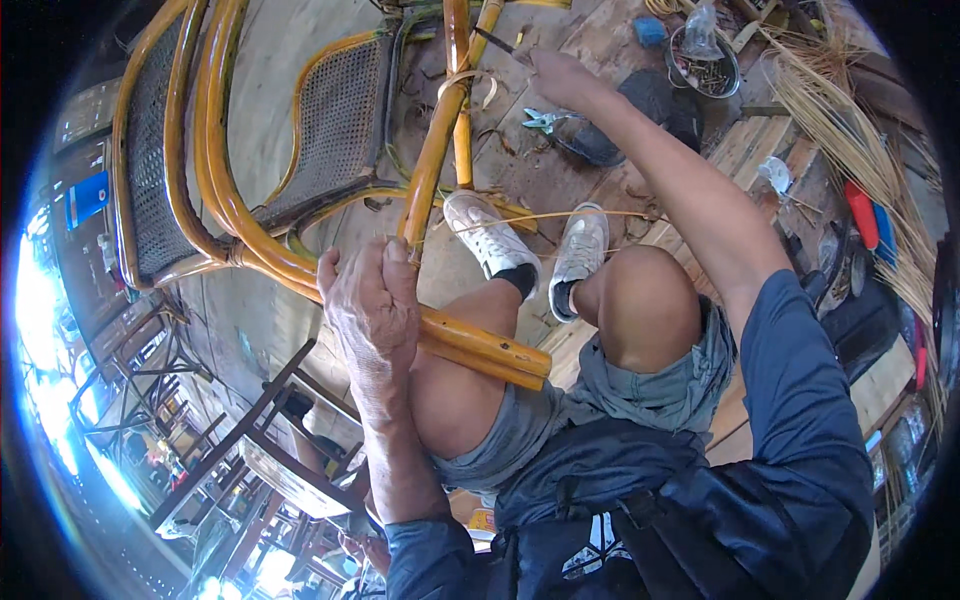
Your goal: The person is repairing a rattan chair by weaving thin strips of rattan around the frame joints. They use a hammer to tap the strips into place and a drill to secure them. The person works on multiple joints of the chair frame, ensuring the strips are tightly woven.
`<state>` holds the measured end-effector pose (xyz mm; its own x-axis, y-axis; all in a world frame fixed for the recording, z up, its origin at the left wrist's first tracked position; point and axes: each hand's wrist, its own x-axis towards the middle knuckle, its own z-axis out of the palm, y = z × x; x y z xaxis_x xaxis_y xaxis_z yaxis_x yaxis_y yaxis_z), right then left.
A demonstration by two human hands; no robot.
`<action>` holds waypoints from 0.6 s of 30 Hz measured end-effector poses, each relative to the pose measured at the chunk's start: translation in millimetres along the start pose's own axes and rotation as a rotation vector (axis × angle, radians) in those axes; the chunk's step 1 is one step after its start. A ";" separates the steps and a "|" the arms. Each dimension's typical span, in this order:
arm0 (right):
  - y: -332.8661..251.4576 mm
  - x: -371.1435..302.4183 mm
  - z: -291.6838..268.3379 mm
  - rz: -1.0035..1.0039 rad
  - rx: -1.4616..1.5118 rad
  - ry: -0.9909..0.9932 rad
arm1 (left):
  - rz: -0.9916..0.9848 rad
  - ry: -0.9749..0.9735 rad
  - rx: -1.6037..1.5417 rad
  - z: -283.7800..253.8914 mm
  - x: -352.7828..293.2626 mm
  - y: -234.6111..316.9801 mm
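Observation:
A glossy yellow rattan chair frame [435, 165] with dark woven mesh panels [340, 105] lies tilted in front of me, one end across my left thigh. My left hand [375, 300] is closed around the frame where an upright pole meets the lower poles. A thin rattan strip [545, 215] runs from beside this hand over my shoes to the right. Up at the far side, my right hand [565, 80] grips a thin dark-bladed tool, perhaps a knife [497, 43], its tip near the upper pole. Just below that, a pale strip binding [462, 82] circles the pole with a loose end.
Pliers with teal handles [545, 120] lie on the floor beside a dark bundle [655, 105]. A metal bowl of small parts [703, 75] stands at the far right, near long loose rattan strips [825, 110]. Red-handled tool [861, 215] lies right; dark wooden chair frames [260, 440] stand left.

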<state>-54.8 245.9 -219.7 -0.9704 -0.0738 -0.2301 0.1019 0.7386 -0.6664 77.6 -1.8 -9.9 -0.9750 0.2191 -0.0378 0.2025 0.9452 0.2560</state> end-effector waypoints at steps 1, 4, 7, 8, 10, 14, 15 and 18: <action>-9.8 -5.4 -1.8 0.036 0.005 -0.027 | -0.013 -0.006 -0.009 0.1 -1.0 -0.7; -20.6 -18.8 -5.9 0.143 0.034 -0.101 | -0.029 -0.038 -0.010 -0.3 -0.6 -0.2; -12.7 -23.0 0.9 0.198 0.049 -0.159 | -0.021 -0.013 -0.017 0.3 -0.4 1.4; -13.1 -21.8 4.3 0.183 0.022 -0.169 | -0.018 0.006 -0.022 0.5 -0.8 2.0; -13.9 -19.2 6.1 0.173 0.017 -0.173 | -0.027 -0.007 -0.027 0.2 -0.4 2.6; -0.8 -9.1 19.1 0.056 0.074 -0.059 | -0.017 -0.038 -0.024 -1.1 1.5 3.5; 0.2 -8.5 22.4 -0.007 0.078 -0.008 | -0.022 -0.044 -0.019 -1.5 1.1 3.3; 6.3 -6.8 29.7 0.021 0.078 -0.016 | -0.027 -0.045 -0.008 -2.4 0.7 3.7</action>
<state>-41.0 231.1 -243.3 -0.9644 -0.0701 -0.2551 0.1393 0.6854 -0.7147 77.4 1.2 -6.7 -0.9749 0.2042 -0.0884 0.1751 0.9492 0.2616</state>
